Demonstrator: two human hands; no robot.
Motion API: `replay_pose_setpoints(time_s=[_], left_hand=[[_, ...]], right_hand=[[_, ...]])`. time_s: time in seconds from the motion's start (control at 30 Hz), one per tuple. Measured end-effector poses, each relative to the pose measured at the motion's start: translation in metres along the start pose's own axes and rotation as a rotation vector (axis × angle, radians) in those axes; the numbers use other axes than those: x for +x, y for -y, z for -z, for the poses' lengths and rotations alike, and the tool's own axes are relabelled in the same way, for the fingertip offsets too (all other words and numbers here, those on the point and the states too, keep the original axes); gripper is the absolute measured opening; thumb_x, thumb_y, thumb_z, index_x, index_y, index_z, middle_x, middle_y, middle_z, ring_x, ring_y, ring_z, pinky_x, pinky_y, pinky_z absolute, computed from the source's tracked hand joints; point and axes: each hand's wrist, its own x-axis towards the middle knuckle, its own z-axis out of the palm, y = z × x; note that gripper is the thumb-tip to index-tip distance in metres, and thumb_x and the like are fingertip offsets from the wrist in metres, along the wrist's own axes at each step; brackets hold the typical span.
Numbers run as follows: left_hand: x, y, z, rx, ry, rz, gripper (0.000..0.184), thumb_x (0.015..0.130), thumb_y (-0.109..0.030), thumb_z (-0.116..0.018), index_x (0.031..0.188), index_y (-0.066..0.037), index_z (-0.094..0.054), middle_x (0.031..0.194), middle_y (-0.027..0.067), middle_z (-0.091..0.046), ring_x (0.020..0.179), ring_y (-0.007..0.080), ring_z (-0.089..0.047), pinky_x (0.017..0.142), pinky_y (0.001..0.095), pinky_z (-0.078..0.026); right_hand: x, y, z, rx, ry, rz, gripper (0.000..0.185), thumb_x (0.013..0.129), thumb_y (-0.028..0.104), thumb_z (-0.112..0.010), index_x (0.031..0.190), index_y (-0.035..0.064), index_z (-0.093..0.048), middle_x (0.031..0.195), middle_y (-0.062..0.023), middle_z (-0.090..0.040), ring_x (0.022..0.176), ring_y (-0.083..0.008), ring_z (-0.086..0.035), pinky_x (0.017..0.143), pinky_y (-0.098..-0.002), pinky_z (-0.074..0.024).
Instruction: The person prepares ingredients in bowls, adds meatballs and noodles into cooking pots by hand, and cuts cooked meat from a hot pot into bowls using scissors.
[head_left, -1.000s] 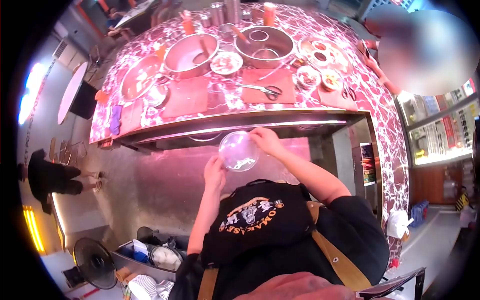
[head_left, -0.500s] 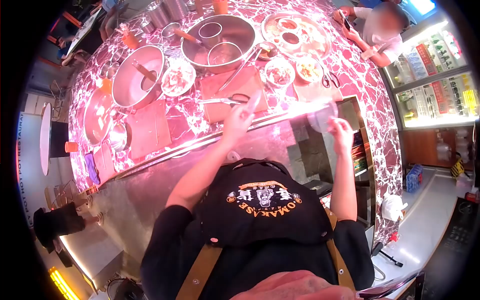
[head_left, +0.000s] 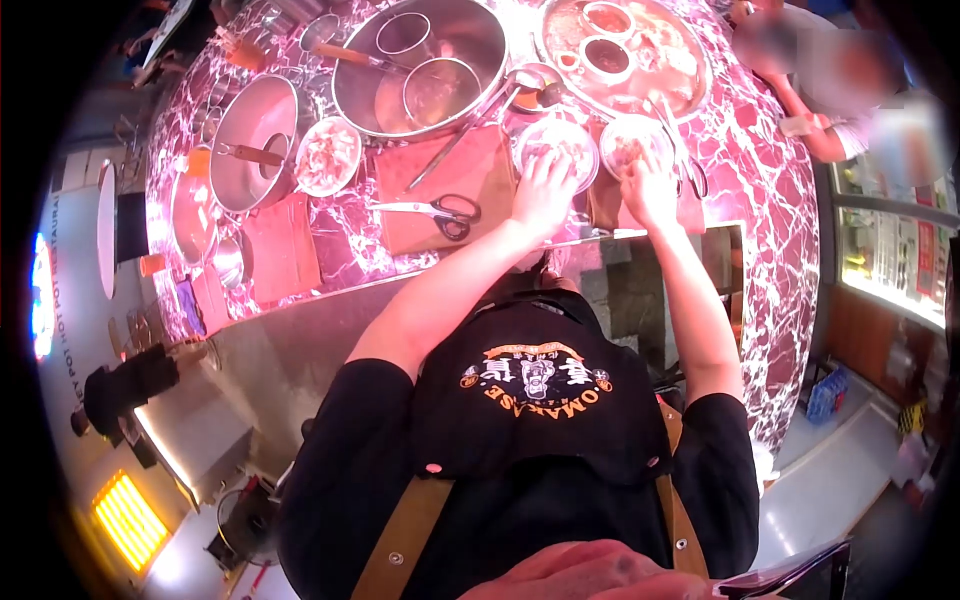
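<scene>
My left hand point(head_left: 546, 190) rests over a round bowl of food point(head_left: 557, 132), its fingers spread across what looks like a clear plastic lid on top. Beside it, my right hand point(head_left: 650, 192) curls its fingers at the near rim of a second bowl point(head_left: 634, 132), which also appears to have a clear lid. Glare makes the lids' edges hard to see. Scissors with black handles point(head_left: 452, 214) lie on a brown mat point(head_left: 410, 180) to the left of my left hand. Another pair of scissors point(head_left: 690, 165) lies just right of the second bowl.
A large steel pot point(head_left: 345, 100) with strainers stands behind the mat. A pan of food with sauce bowls point(head_left: 682, 85) is at the back right. Further left are a bowl of meat point(head_left: 328, 157) and another pot point(head_left: 232, 180). A person point(head_left: 800, 125) is across the table.
Both hands have moved forward to the two bowls. The clear lids they were holding in the air now appear to be on the bowls. My view has shifted slightly.
</scene>
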Motion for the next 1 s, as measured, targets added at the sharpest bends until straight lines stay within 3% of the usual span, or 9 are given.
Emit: replay_pose_setpoints(time_s=[0.2,0.33,0.37,0.4,0.47,0.5,0.63,0.7,1.0], left_hand=[[0.003,-0.005,-0.005,0.055,0.062,0.129,0.029,0.081,-0.018,-0.063,0.107,-0.004,-0.065,0.131,0.0132,-0.054,0.124,0.0344,-0.046,0.103,0.0483,-0.037],[0.008,0.002,0.008,-0.06,0.083,0.129,0.038,0.074,-0.015,-0.069,0.11,-0.005,-0.064,0.128,0.0118,-0.053,0.127,0.0319,-0.045,0.105,0.0446,-0.036],[0.012,0.001,0.01,-0.074,0.091,0.149,0.038,0.07,-0.016,-0.074,0.105,-0.005,-0.064,0.125,0.0117,-0.055,0.125,0.0316,-0.046,0.105,0.0437,-0.036],[0.015,0.002,0.007,-0.072,0.096,0.154,0.038,0.07,-0.016,-0.074,0.105,-0.005,-0.064,0.125,0.0117,-0.055,0.125,0.0316,-0.046,0.105,0.0437,-0.036],[0.024,0.005,0.004,-0.137,0.188,0.213,0.044,0.07,-0.023,-0.077,0.11,-0.01,-0.064,0.127,0.0115,-0.053,0.126,0.0338,-0.044,0.104,0.0482,-0.035],[0.028,0.004,0.001,-0.139,0.191,0.218,0.044,0.07,-0.023,-0.077,0.11,-0.01,-0.064,0.127,0.0115,-0.053,0.126,0.0338,-0.044,0.104,0.0482,-0.035],[0.048,0.002,0.003,-0.054,0.15,0.274,0.052,0.072,-0.041,-0.077,0.116,-0.016,-0.065,0.145,0.0207,-0.036,0.135,0.0424,-0.032,0.109,0.0596,-0.023],[0.046,0.01,-0.009,-0.017,0.136,0.262,0.06,0.076,-0.053,-0.071,0.125,-0.021,-0.061,0.153,0.0213,-0.024,0.139,0.0475,-0.023,0.11,0.0686,-0.012],[0.052,0.006,-0.013,0.128,0.265,0.332,0.066,0.081,-0.06,-0.06,0.139,-0.032,-0.049,0.154,0.0198,-0.023,0.142,0.0459,-0.018,0.103,0.0761,-0.013]], right_hand=[[0.008,-0.004,0.019,0.09,0.16,0.085,0.016,0.078,0.015,-0.064,0.09,0.0059,-0.061,0.137,-0.0198,-0.05,0.124,-0.0377,-0.048,0.1,-0.0519,-0.0388],[0.009,-0.013,0.019,0.177,0.203,0.09,0.018,0.078,0.017,-0.065,0.093,0.0073,-0.064,0.134,-0.0177,-0.052,0.124,-0.0367,-0.048,0.099,-0.052,-0.039],[0.015,-0.019,0.021,0.23,0.251,0.081,0.028,0.079,0.021,-0.067,0.105,0.0093,-0.064,0.136,-0.0161,-0.05,0.126,-0.035,-0.046,0.099,-0.0516,-0.0388],[0.02,-0.02,0.021,0.236,0.255,0.082,0.028,0.079,0.021,-0.067,0.105,0.0093,-0.064,0.136,-0.0161,-0.05,0.126,-0.035,-0.046,0.099,-0.0516,-0.0388],[0.034,-0.015,0.028,0.134,0.031,0.109,0.044,0.079,0.026,-0.07,0.12,0.0117,-0.06,0.139,-0.0161,-0.047,0.13,-0.0341,-0.041,0.101,-0.0535,-0.036],[0.039,-0.024,0.013,0.087,0.084,0.135,0.062,0.079,0.037,-0.071,0.135,0.0187,-0.05,0.148,-0.0175,-0.036,0.138,-0.0372,-0.03,0.106,-0.0598,-0.0289],[0.058,-0.009,0.008,-0.032,0.209,0.1,0.072,0.082,0.055,-0.064,0.145,0.031,-0.04,0.156,-0.0199,-0.019,0.144,-0.0448,-0.015,0.109,-0.068,-0.0169],[0.055,-0.01,0.006,-0.065,0.245,0.089,0.071,0.083,0.057,-0.062,0.145,0.0307,-0.04,0.156,-0.0205,-0.019,0.143,-0.0449,-0.015,0.109,-0.068,-0.0167],[0.054,-0.005,0.004,-0.101,0.277,0.07,0.068,0.084,0.058,-0.057,0.144,0.0302,-0.042,0.155,-0.022,-0.023,0.142,-0.0462,-0.019,0.108,-0.0682,-0.0175]])
